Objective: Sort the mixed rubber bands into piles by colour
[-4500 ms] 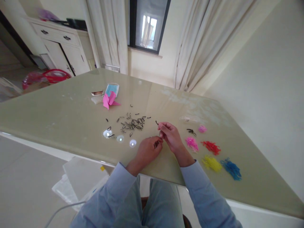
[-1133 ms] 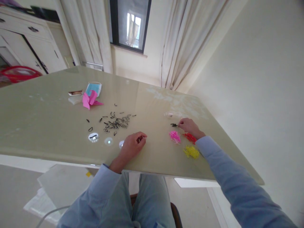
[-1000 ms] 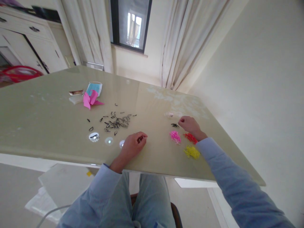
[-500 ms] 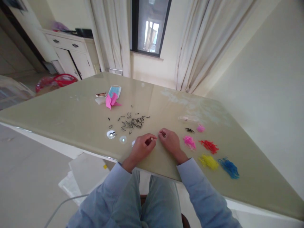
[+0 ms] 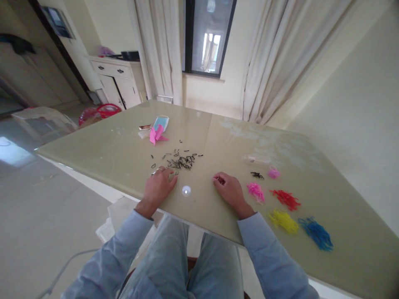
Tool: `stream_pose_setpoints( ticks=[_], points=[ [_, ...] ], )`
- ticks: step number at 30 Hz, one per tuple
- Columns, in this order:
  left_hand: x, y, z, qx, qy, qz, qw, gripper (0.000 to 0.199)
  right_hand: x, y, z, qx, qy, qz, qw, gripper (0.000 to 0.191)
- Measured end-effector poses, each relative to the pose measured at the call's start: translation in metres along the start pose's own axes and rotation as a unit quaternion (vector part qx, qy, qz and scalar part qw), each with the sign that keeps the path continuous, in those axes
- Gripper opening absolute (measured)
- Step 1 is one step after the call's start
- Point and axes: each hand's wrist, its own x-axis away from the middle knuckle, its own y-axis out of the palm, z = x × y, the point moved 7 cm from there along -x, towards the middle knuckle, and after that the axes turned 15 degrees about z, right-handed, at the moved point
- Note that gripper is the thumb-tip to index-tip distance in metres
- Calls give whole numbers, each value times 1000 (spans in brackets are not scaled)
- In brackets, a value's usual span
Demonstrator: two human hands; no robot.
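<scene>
My left hand [image 5: 160, 185] rests on the table at the near left edge of a scattered pile of small black pieces [image 5: 183, 161], its fingers apart. My right hand [image 5: 230, 189] lies closed on the table to the right; whatever its fingers hold is too small to name. Beyond it sit a small black heap [image 5: 257, 175] and a pink bundle [image 5: 256, 192]. Red strands [image 5: 286, 199], yellow strands [image 5: 283, 221] and blue strands [image 5: 316, 234] lie farther right.
On the table's [image 5: 124, 145] far left are a blue mask [image 5: 161, 123], a folded pink paper [image 5: 157, 135] and a small packet [image 5: 144, 127]. A clear plastic item [image 5: 256, 159] and a pale pink bundle [image 5: 273, 172] lie at the right.
My left hand has moved left, away from my right hand, to the black pieces, and its fingers have spread. The camera view has shifted left; my right hand stays closed.
</scene>
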Motion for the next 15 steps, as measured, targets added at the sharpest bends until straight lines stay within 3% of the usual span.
stream_pose_setpoints(
  ticks=[5, 7, 9, 11, 15],
  points=[
    [-4, 5, 4, -24, 41, -18, 999, 33, 1, -2, -1, 12, 8, -8, 1000, 20],
    [-5, 3, 8, 28, 46, 3, 999, 31, 1, -2, -1, 14, 7, -7, 1000, 19],
    [-4, -1, 8, 148, 4, 28, 989, 26, 1, -2, -2, 14, 7, -6, 1000, 19],
    [0, 0, 9, 318, -86, 11, 944, 26, 1, -2, -2, 16, 7, -7, 1000, 18],
    [22, 11, 33, 594, -249, -107, 757, 35, 2, -2, -3, 20, 7, -10, 1000, 17]
  ],
)
